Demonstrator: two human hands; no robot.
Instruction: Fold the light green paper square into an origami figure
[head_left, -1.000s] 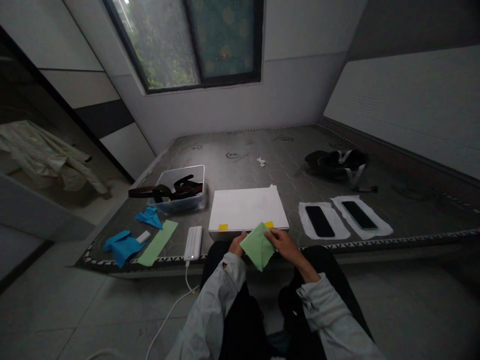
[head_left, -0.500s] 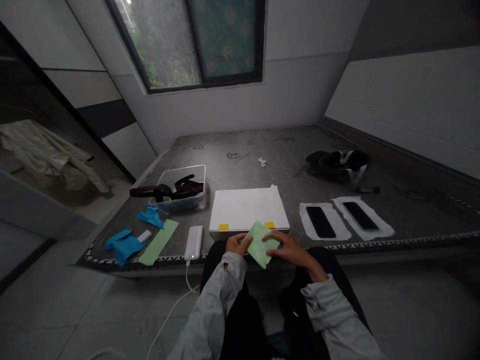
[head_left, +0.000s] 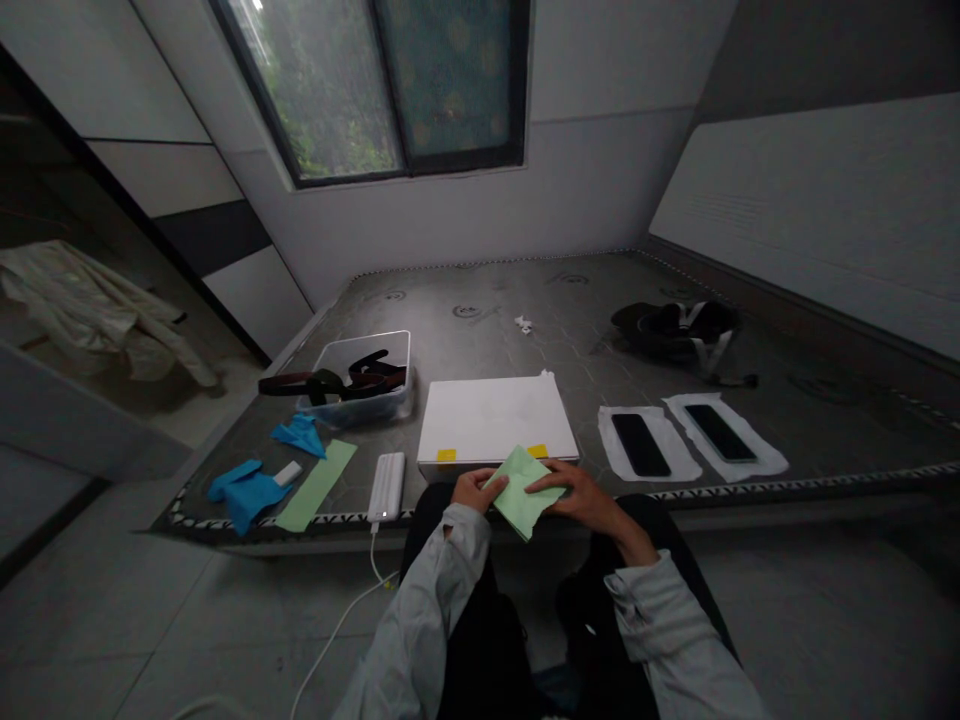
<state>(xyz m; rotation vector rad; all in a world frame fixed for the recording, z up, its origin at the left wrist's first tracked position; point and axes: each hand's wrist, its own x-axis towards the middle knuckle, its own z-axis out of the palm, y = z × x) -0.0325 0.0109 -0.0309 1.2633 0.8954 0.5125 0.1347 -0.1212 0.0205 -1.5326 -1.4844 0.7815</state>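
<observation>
A folded light green paper (head_left: pixel 519 497) is held between both hands just in front of the white box (head_left: pixel 496 417) on the mattress edge. My left hand (head_left: pixel 472 489) pinches its left side with the fingers curled. My right hand (head_left: pixel 577 492) lies over its right part, fingers pressed down on it. Both arms wear grey sleeves and rest above my dark-clad lap.
A white power bank (head_left: pixel 388 485) with a cable lies left of the box. A green paper strip (head_left: pixel 316 485), blue folded papers (head_left: pixel 247 489) and a clear tub with belts (head_left: pixel 361 379) sit further left. Two phones on white cloths (head_left: pixel 640 443) and a dark strap device (head_left: pixel 677 326) lie right.
The green paper dropped from an upright held diamond to a lower, flatter pose, and my right hand moved over it to press on top.
</observation>
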